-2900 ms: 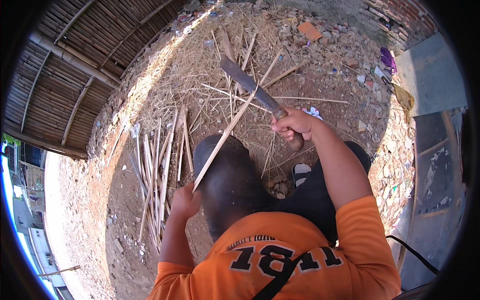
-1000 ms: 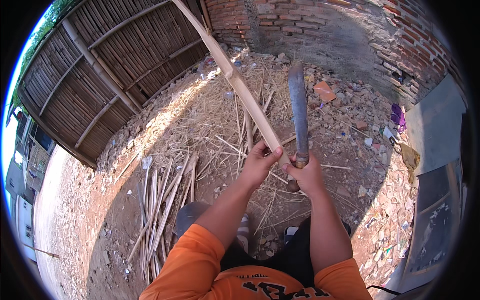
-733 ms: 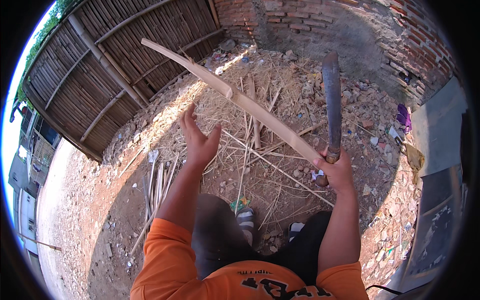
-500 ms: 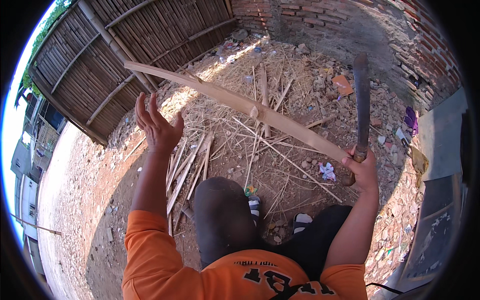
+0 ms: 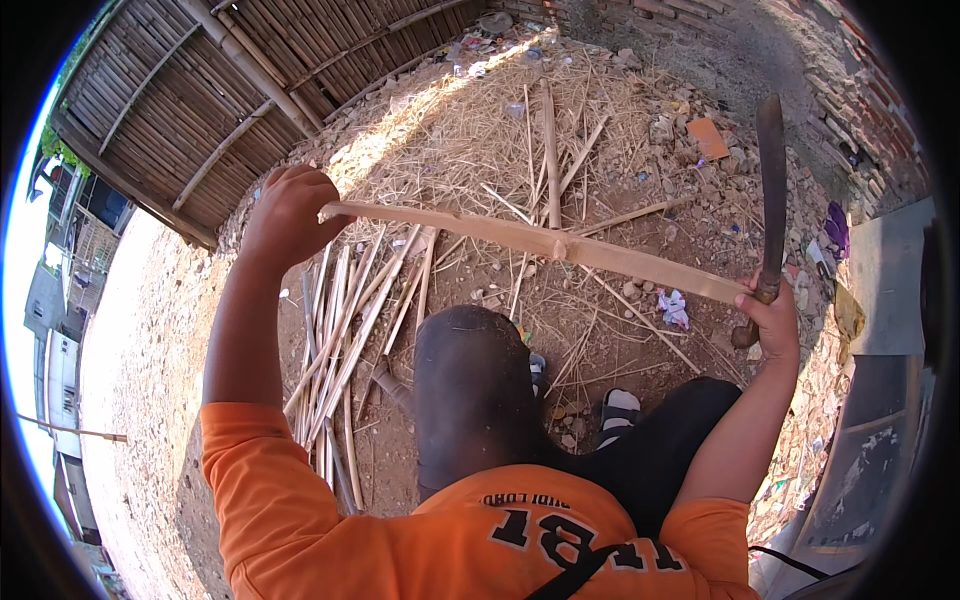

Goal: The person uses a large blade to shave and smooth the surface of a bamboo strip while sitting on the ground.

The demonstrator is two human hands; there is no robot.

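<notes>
A split bamboo strip [image 5: 500, 234] with a knobbly node spans sideways above my bent knees. My left hand [image 5: 293, 215] is closed over its left end. My right hand [image 5: 770, 318] grips the other end together with the wooden handle of a machete [image 5: 771, 195], whose dark curved blade stands up above that hand. On the dirt below, left of my knee, lies a bundle of split strips [image 5: 340, 330]; more sticks [image 5: 553, 150] and straw are scattered beyond.
A bamboo panel [image 5: 180, 110] leans over the back left, and a rough brick wall [image 5: 840, 70] rises at the back right. Weathered sheets [image 5: 890, 280] stand at my right. A sunlit dirt lane [image 5: 130, 360] runs along the left. Crumpled paper [image 5: 672, 308] and rubble litter the ground.
My left hand released the strip, reached leftward with spread fingers, and now grips its far end. My right hand moved right, carrying strip and machete; the strip swung from upright to nearly level.
</notes>
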